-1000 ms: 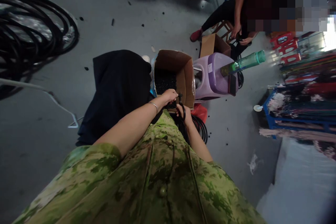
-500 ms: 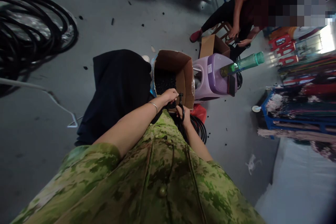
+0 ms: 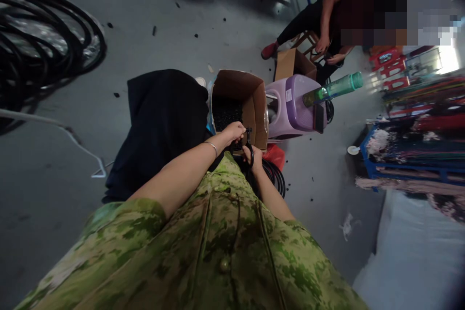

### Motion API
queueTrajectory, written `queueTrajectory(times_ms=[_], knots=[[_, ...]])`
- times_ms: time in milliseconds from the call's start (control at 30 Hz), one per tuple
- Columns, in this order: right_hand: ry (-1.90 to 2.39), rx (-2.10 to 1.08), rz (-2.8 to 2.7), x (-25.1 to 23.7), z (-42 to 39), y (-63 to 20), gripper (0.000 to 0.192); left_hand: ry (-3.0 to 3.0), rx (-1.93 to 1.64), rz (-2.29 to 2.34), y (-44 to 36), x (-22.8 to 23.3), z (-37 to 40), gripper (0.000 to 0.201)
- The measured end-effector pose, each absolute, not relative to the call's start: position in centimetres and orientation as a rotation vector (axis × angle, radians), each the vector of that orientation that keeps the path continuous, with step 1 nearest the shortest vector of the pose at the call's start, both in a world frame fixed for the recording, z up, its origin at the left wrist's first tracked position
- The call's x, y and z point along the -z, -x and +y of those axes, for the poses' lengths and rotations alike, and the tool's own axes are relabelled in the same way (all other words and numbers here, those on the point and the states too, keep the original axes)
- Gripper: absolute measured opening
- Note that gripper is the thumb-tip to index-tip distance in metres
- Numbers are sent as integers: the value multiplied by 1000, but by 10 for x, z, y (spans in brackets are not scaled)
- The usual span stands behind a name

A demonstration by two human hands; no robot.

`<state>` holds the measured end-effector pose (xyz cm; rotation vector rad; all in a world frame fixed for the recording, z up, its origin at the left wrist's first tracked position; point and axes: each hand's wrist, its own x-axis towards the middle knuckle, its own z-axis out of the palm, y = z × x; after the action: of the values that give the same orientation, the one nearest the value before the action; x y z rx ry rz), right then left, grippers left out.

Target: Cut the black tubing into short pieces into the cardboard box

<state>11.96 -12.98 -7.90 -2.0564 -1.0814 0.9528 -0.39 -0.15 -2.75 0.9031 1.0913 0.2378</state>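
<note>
Both hands meet just over the near edge of an open cardboard box [image 3: 254, 106]. The left hand [image 3: 234, 131] is curled shut, its fingers closed on a small black part [image 3: 248, 131] held above the box's near rim. The right hand [image 3: 254, 156] sits just below and to the right, touching or nearly touching the left, and grips a black hose [image 3: 250, 154] that loops over its fingers; how tightly the fingers close is hard to tell, but they wrap the hose. The part and the hose end come together between the two hands — the exact join is too small and dark to make out.

The box stands on the grey floor [image 3: 163, 24] and holds a heap of small black pieces [image 3: 227, 111]. More hose lies coiled on the floor [image 3: 276, 177] just right of the right wrist, beside something red [image 3: 276, 154]. A dark cloth [image 3: 163, 126] covers the person's left leg, next to the box. A thin bracelet [image 3: 212, 145] rings the left wrist, and a green camouflage shirt [image 3: 218, 252] fills the lower view.

Right of the box lies a lilac plastic stool [image 3: 290, 106] with a green bottle [image 3: 334, 89] resting on it. Beyond it a second box [image 3: 288, 63] stands before a seated co-worker [image 3: 312, 17], whose hands are low near the knees. A large coil of black hose [image 3: 43, 38] lies far left — well apart from the work.
</note>
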Motion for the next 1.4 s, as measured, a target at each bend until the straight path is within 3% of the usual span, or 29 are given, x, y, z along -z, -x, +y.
queueTrajectory(times_ms=[1400], knots=[[2114, -916, -992, 102, -128, -123, 51, -848, -246, 1160, 6, 19, -2, 19]])
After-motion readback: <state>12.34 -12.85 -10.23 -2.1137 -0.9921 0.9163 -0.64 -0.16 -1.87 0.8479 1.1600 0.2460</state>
